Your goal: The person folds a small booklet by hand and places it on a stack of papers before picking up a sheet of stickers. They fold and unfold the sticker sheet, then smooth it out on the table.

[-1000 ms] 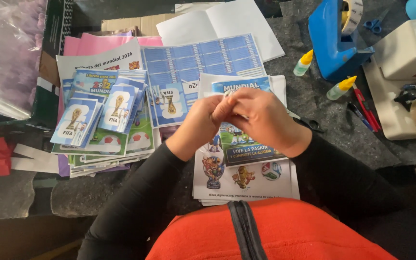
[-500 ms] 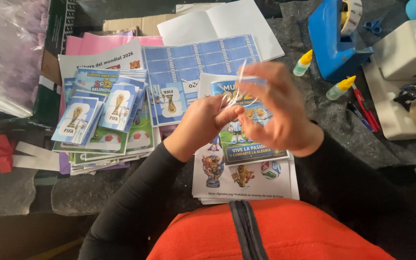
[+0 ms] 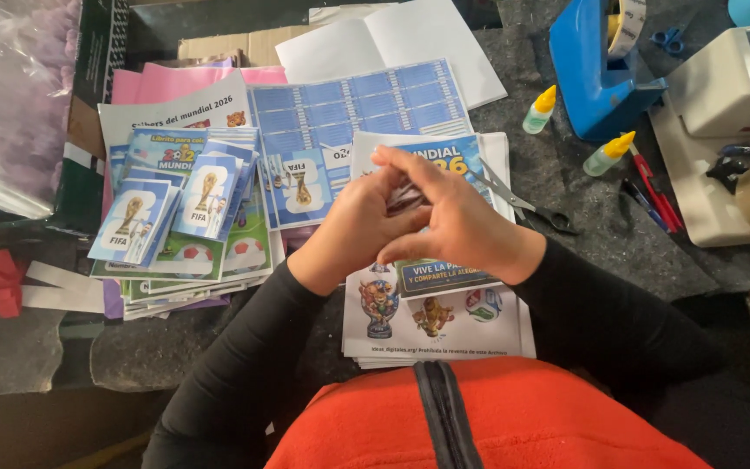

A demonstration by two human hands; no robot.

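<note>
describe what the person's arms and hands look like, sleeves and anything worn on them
Both arms are covered by long, plain black sleeves that fit closely and end at the wrists. The left hand and right hand are bare: no gloves, and no rings, watch or bracelet show from this angle. The sleeves carry no visible markings or logos. A red garment with a dark centre zip covers the torso below them.

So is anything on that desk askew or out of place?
Mostly a working jumble. The booklets at left are fanned crookedly, and open scissors lie half on the printed sheets beside the right hand.
</note>
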